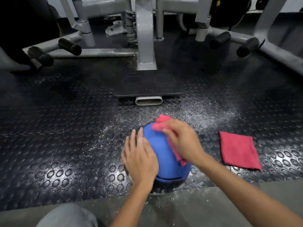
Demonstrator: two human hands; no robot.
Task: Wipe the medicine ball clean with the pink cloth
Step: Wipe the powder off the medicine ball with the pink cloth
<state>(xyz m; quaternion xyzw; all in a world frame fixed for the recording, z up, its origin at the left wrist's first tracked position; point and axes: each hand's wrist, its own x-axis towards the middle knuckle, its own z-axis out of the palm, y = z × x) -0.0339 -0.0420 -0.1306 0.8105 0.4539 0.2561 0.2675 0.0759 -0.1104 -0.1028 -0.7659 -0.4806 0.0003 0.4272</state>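
Steadied by the flat, straight-fingered left hand [140, 158], the medicine ball [164, 149] on the floor [65, 128] is judged mid-wipe, the pink cloth [161, 122] pressed on top under the blurred right hand [183, 141], grip unclear; its sides should be covered next.

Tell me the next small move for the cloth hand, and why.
Probably sweep the crumpled pink cloth across the bare middle of the round blue medicine ball: the right hand holds it at the far right side, and the left hand steadies the left side.
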